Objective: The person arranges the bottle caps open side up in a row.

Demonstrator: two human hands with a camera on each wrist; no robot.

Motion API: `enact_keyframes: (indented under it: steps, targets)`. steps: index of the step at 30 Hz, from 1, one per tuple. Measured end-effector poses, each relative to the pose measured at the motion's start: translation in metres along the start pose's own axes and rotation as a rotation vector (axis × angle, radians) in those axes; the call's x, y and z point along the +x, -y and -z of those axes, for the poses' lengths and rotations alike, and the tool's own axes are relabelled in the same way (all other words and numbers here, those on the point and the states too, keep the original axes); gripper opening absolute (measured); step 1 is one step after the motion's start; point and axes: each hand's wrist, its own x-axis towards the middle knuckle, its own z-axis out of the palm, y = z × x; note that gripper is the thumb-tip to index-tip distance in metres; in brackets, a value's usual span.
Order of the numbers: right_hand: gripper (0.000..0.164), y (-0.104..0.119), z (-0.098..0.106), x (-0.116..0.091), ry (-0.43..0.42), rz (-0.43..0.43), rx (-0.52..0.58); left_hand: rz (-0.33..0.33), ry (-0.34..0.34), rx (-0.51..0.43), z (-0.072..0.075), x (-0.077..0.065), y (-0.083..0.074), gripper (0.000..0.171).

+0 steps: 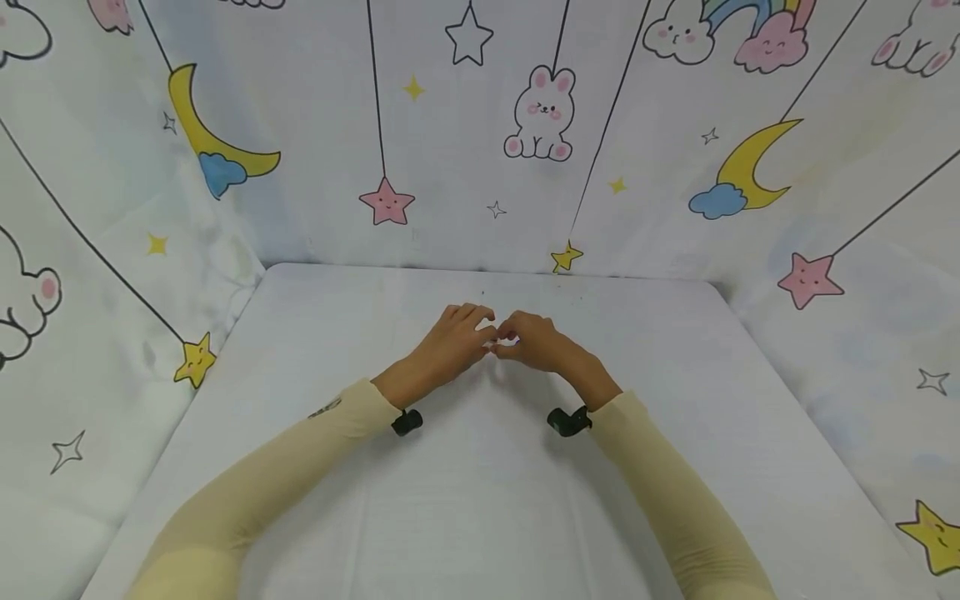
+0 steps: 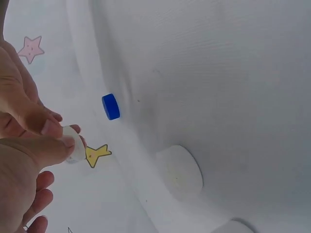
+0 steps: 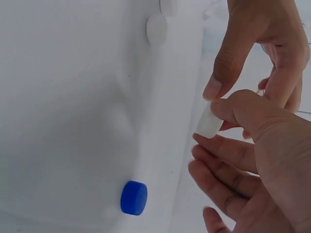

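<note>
White disc (image 3: 209, 125) between left hand (image 1: 453, 340) and right hand (image 1: 536, 342)

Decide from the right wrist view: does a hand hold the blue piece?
No, the blue piece rests on the white tabletop, apart from the left hand and right hand.

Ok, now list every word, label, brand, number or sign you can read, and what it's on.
None can be read.
Mark on the left sleeve: too small and blurred to read.
White disc between the fingers: any marking is too blurred to read.
Blue cap: no lettering visible.
</note>
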Motion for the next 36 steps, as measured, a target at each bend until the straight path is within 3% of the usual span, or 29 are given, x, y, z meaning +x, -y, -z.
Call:
enact_keyframes:
  steps: [7, 16, 25, 29, 36]
  targets:
    - [0.042, 0.002, 0.001, -0.006, 0.023, -0.014, 0.047, 0.038, -0.006, -0.064, 0.002, -0.004, 0.001, 0.019]
    - [0.043, 0.007, 0.001, -0.013, -0.014, 0.005, 0.091, 0.248, 0.117, -0.351, 0.006, -0.003, 0.005, 0.019]
    - [0.033, 0.006, -0.004, -0.014, -0.129, 0.103, 0.088, 0.406, 0.157, -0.584, 0.008, 0.000, 0.009, 0.020]
    - [0.038, 0.006, -0.007, -0.013, -0.161, 0.087, 0.074, 0.488, 0.211, -0.737, 0.009, 0.004, 0.016, 0.027]
    - [0.046, 0.010, -0.011, -0.015, -0.224, 0.096, 0.037, 0.659, 0.373, -1.000, 0.017, 0.006, 0.024, 0.035]
